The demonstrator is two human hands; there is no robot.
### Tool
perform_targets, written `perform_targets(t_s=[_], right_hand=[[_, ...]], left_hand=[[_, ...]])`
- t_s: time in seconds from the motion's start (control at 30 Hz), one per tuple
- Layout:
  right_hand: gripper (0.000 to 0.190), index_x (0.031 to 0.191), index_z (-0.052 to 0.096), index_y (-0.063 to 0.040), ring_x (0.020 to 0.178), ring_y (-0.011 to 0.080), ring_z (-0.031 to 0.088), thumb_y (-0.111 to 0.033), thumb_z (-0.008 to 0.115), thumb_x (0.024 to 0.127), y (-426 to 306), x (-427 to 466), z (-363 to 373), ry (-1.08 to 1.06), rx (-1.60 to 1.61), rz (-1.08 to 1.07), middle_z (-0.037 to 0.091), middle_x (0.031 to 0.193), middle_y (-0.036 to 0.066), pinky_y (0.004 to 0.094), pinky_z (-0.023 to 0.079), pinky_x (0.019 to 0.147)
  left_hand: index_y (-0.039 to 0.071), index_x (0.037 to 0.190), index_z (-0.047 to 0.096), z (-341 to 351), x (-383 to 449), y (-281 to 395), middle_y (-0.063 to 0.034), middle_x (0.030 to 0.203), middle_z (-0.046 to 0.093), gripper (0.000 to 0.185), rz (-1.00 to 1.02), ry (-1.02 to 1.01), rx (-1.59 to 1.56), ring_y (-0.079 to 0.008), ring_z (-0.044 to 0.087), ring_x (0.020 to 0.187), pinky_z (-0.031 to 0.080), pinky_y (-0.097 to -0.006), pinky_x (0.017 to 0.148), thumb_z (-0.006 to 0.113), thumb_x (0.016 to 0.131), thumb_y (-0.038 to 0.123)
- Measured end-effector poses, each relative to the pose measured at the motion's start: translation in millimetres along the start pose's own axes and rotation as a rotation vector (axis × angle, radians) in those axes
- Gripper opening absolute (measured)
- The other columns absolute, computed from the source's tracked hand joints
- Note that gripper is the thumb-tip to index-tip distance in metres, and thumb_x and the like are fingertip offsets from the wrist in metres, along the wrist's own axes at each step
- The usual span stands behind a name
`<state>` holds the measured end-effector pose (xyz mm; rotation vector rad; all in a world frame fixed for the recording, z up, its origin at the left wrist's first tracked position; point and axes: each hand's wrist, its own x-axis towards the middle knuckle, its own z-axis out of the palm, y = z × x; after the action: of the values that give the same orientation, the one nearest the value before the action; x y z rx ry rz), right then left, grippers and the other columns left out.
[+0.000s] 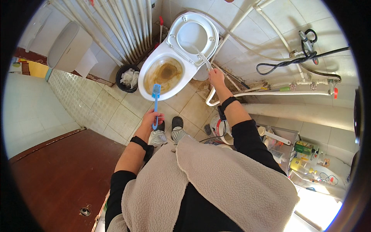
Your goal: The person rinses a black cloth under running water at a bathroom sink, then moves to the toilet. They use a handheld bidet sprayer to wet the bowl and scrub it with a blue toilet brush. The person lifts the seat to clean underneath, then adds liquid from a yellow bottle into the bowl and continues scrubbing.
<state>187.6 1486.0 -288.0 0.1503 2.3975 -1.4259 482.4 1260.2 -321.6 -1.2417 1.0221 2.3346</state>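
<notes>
In my left hand (152,118) is the blue handle of a toilet brush (156,94), its head over the front rim of the toilet bowl (142,76). Brown stains cover the inside of the bowl, with darker brown at its bottom. My right hand (216,77) grips a pale, thin, translucent object (204,60) beside the toilet's right edge; what it is I cannot tell. Water seems to spray from its far end toward the raised toilet seat (192,34). The seat and lid both stand up at the back of the toilet.
A black waste bin (121,87) with crumpled paper stands left of the toilet. White pipes (289,93) and a black hose (301,59) run along the right wall. Nearer are a white bucket (216,127) and a shelf with bottles (298,165). A brown door (63,174) is at the lower left.
</notes>
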Motion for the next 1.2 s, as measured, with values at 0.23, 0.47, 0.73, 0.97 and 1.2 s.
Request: perform_targets(t_s=[0.23,0.47,0.73,0.97,1.2], right_hand=[[0.026,0.073,0.056,-0.003,0.049,0.0114,0.048,-0.025,0.050,0.084,19,-7,-31,-0.093,0.123,0.142,0.051,0.056,0.003,0.0276,0.038,0.044],[0.027,0.072,0.057,-0.002,0.049,0.0126,0.050,-0.025,0.051,0.083,-21,5,-14,-0.092,0.091,-0.032,0.051,0.055,0.003,0.0282,0.039,0.045],[0.027,0.072,0.056,-0.002,0.046,0.0127,0.048,-0.025,0.049,0.085,-7,9,-15,-0.077,-0.012,-0.011,0.050,0.053,0.003,0.0286,0.038,0.045],[0.024,0.077,0.053,-0.002,0.035,0.0118,0.037,-0.024,0.047,0.088,38,-24,-49,-0.067,0.038,0.136,0.044,0.051,0.003,0.0280,0.029,0.033],[0.026,0.074,0.056,-0.003,0.044,0.0145,0.046,-0.025,0.049,0.086,26,-33,-68,-0.064,0.016,0.128,0.049,0.056,0.004,0.0308,0.037,0.041]], left_hand=[[-0.002,0.113,0.043,-2,2,-2,-0.0176,0.088,0.063,0.033,0.006,0.007,-0.022,-0.0229,0.064,0.065,0.053,-0.0303,0.048,0.047,0.080,0.002],[-0.002,0.116,0.043,5,5,-1,-0.0172,0.089,0.063,0.036,-0.007,0.003,0.007,-0.0230,0.064,0.066,0.054,-0.0310,0.049,0.048,0.080,0.002],[-0.001,0.112,0.044,6,0,-2,-0.0180,0.091,0.063,0.031,-0.008,0.015,0.015,-0.0246,0.064,0.069,0.054,-0.0328,0.052,0.047,0.081,0.002],[-0.001,0.112,0.043,5,2,-4,-0.0190,0.092,0.062,0.032,-0.001,0.033,0.021,-0.0260,0.064,0.070,0.055,-0.0336,0.055,0.046,0.081,0.003],[-0.002,0.113,0.041,30,12,12,-0.0196,0.091,0.062,0.034,-0.009,-0.007,0.062,-0.0258,0.064,0.070,0.055,-0.0341,0.054,0.047,0.080,0.003]])
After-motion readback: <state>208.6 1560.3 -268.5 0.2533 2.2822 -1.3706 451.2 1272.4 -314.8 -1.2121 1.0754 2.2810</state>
